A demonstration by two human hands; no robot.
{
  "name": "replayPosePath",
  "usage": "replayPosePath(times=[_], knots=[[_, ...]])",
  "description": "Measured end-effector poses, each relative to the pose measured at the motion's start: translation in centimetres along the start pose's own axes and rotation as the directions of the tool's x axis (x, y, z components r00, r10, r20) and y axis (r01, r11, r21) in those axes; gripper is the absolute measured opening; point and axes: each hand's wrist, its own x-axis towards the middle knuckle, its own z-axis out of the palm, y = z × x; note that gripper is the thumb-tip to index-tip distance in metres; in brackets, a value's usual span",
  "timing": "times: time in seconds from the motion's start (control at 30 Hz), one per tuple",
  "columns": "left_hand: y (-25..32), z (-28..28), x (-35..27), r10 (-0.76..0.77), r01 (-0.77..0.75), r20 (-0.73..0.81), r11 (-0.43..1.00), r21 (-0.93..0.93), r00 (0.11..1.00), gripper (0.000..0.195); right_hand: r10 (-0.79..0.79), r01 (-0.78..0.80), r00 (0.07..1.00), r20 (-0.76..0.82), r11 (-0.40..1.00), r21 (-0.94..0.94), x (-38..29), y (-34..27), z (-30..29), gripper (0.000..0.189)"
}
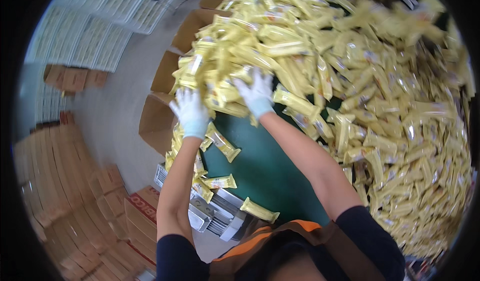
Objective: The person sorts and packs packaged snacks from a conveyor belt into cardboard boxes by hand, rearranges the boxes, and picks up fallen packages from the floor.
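Note:
My left hand (192,112), in a white glove with a pale blue cuff, lies against the near side of a heap of yellow wrapped snack packets (221,89). Its fingers are apart, with the tips touching the packets. On the other side of this heap, my right hand (257,92) wears a matching glove. Its fingers are spread and press on packets, partly hidden among them. Below the hands, a few loose packets (225,144) lie on the green conveyor belt (258,164). One single packet (259,209) rests at the belt's near edge.
Open cardboard boxes (159,118) line the belt's left side. A far larger mass of packets (405,146) spreads across the right. A metal motor (221,215) sits below the belt edge. Stacked cartons (56,176) and white crates (86,37) stand on the floor at left.

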Motion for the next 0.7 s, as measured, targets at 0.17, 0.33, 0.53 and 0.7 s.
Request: replayPosePath(times=[0.17,0.33,0.53,0.7], knots=[[3.1,-1.6,-7.0,0.078,-0.188,-0.372,0.945,-0.267,0.925,0.051,-0.277,-0.036,0.736,0.618,0.896,0.444,1.3,-3.5,-9.5,0.062],[13.5,-4.4,-13.3,0.687,-0.697,-0.256,0.498,-0.516,0.68,0.033,-0.381,0.413,0.91,-0.165,0.87,0.268,-6.7,5.2,-28.6,0.047],[23.4,-3.8,-17.9,0.81,-0.757,-0.39,0.098,-0.646,0.438,0.048,0.121,-0.139,0.904,-0.411,0.99,-0.014,-4.8,21.5,-51.3,0.054],[28.8,0.9,-12.5,0.757,-0.809,-0.32,0.447,-0.382,0.569,0.067,-0.126,0.045,0.949,-0.289,0.961,-0.272,4.2,31.4,-50.5,0.047]])
